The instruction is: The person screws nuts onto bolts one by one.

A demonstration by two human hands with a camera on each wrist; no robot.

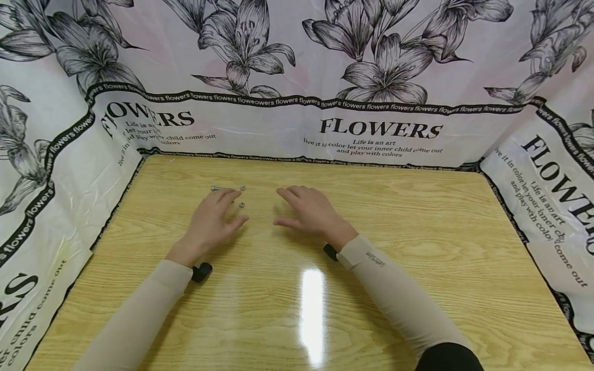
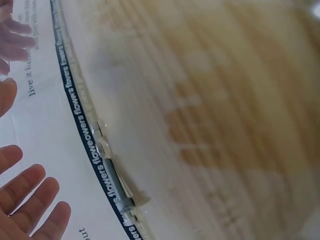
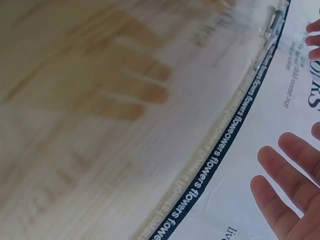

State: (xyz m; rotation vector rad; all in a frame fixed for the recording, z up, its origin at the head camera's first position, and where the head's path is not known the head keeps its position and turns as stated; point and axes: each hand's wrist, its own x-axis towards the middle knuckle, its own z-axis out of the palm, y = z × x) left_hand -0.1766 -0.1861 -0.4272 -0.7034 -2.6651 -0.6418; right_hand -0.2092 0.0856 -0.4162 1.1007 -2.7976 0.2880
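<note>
My left hand (image 1: 209, 219) hovers over the table beside a metal bolt (image 1: 218, 188), fingers extended and thumb apart. It partly covers the bolt's shaft in the head view. Two small metal nuts lie just right of its fingertips: a farther nut (image 1: 243, 188) and a nearer nut (image 1: 242, 205). Across a gap, my right hand (image 1: 311, 208) faces it with fingers loosely straight, holding nothing. The left wrist view shows the bolt (image 2: 117, 185) low along the table's far edge, beyond the left fingers (image 2: 37, 202). Right fingers (image 3: 280, 187) are spread in the right wrist view.
A glossy wood-grain table (image 1: 417, 232) fills the foreground, with a bright light reflection (image 1: 312, 314) near its front. White flower-printed cloth (image 1: 278, 126) hangs behind and on both sides. Dark wrist devices (image 1: 201, 272) sit under both wrists.
</note>
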